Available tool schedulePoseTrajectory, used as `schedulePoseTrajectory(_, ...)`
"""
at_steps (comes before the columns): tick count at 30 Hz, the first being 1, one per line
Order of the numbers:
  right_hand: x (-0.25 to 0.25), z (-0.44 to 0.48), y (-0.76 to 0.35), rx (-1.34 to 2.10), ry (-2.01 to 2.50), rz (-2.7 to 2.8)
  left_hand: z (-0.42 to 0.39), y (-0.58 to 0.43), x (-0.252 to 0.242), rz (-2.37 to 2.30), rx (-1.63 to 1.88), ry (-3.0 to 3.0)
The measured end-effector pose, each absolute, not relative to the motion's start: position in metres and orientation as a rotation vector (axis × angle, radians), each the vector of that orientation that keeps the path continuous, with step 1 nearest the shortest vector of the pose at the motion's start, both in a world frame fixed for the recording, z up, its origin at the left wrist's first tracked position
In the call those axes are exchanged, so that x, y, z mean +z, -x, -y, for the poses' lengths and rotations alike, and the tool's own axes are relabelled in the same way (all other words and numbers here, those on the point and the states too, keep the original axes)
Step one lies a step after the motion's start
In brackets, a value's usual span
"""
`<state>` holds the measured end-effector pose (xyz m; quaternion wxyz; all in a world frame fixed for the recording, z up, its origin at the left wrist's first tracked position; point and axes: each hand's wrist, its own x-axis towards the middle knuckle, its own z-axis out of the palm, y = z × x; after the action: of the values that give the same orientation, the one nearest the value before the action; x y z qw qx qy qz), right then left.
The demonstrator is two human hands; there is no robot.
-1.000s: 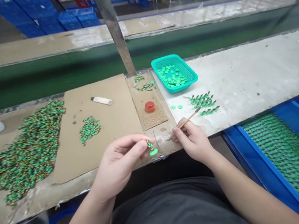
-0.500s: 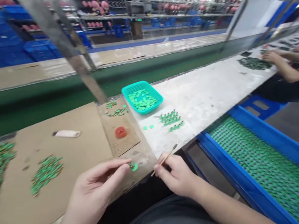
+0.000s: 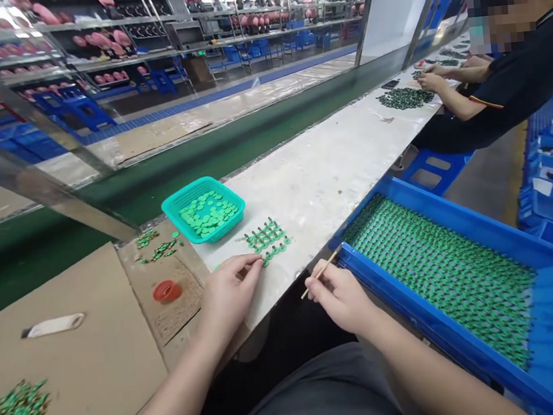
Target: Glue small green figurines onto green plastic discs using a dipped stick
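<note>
My left hand (image 3: 233, 292) is over the white table edge, thumb and forefinger pinched on a small green piece (image 3: 265, 260) at the near end of several rows of green pieces (image 3: 266, 234). A thin wooden stick (image 3: 318, 275) with a dark tip is held in my right hand (image 3: 337, 292), beside the blue tray's corner. Behind my left hand stands a teal basket (image 3: 235, 204) of flat green discs (image 3: 209, 213). An orange-red cap (image 3: 166, 291) lies on the brown board to the left.
A large blue tray (image 3: 453, 231) with rows of green pieces is at the right. Cardboard at the left bears a white-handled tool (image 3: 54, 326) and a green heap (image 3: 18, 414). Another person (image 3: 512, 77) sits at the far right, handling dark pieces (image 3: 405, 98).
The view has swung to the right. My left hand has moved from above the brown board to the rows on the white table, carrying the green piece. My right hand still holds the stick.
</note>
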<state>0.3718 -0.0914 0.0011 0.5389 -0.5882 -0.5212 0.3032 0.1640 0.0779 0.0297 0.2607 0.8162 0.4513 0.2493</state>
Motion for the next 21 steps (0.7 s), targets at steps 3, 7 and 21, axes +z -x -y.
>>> schedulePoseTrajectory(3, 0.001, 0.073, -0.387, 0.699, 1.422, 1.169, -0.075, -0.164, 0.029, -1.29, 0.617, -2.258)
schedulePoseTrajectory(7, 0.002, 0.04, -0.396, 0.691, 1.438, 1.125, -0.074, -0.169, 0.028, -1.353, 0.549, -2.312)
schedulePoseTrajectory(21, -0.006, -0.016, -0.387, 0.87, 1.394, 1.055, -0.079, -0.173, 0.025, -1.415, 0.518, -2.35)
